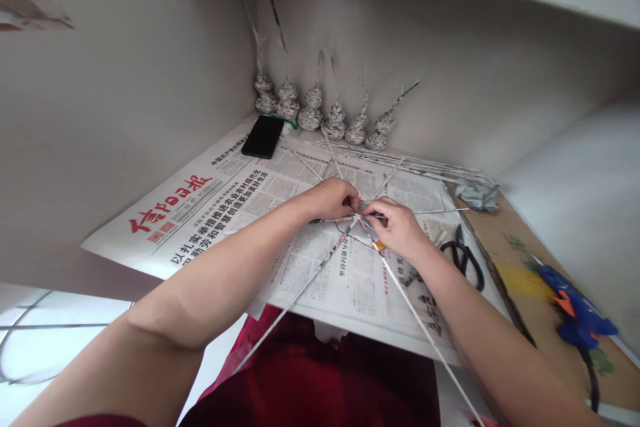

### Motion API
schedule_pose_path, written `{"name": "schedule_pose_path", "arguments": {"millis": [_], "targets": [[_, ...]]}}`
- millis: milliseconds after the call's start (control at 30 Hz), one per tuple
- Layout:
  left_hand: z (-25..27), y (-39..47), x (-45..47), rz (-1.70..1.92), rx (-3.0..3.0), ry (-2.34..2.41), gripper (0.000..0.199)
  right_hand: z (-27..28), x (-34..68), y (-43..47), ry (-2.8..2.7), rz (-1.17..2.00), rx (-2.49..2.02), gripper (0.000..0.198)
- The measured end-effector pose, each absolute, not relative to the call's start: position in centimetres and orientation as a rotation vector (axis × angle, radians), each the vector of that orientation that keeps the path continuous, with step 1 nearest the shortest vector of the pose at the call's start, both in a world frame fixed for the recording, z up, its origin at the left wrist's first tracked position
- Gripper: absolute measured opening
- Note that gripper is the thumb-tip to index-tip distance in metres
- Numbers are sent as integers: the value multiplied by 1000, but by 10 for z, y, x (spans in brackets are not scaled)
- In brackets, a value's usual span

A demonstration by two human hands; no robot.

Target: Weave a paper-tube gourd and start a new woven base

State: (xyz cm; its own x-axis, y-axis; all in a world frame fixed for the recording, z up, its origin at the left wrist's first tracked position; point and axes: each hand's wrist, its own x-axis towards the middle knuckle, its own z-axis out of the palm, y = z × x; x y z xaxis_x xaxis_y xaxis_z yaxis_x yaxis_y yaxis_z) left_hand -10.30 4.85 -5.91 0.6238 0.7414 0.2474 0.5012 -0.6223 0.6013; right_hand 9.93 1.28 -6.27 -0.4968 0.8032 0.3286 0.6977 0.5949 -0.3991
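Thin rolled newspaper strips (407,299) fan out like spokes from a centre between my two hands. Two long ones run toward me, past the table's front edge. My left hand (336,199) is closed, its fingertips pinching at the left of that centre. From the right, my right hand (393,221) pinches at the same crossing, with thumb and forefinger together. Both seem to grip the paper strips; the exact hold is partly hidden by the fingers. A small orange piece (376,245) shows just below the centre. Newspaper sheets (295,260) lie under everything.
Several woven paper gourds (311,109) stand along the back wall. A black phone (263,137) lies at the back left. Loose paper rods (425,165) rest behind my hands. Black-handled scissors (465,260), a crumpled grey cloth (477,195) and a blue glue gun (575,307) are on the right.
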Motion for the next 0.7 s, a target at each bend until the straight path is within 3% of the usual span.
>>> {"name": "schedule_pose_path", "arguments": {"millis": [700], "targets": [[-51, 45, -103, 588, 2517, 897, 19, -70, 106, 10, -2380, 173, -987, 27]]}}
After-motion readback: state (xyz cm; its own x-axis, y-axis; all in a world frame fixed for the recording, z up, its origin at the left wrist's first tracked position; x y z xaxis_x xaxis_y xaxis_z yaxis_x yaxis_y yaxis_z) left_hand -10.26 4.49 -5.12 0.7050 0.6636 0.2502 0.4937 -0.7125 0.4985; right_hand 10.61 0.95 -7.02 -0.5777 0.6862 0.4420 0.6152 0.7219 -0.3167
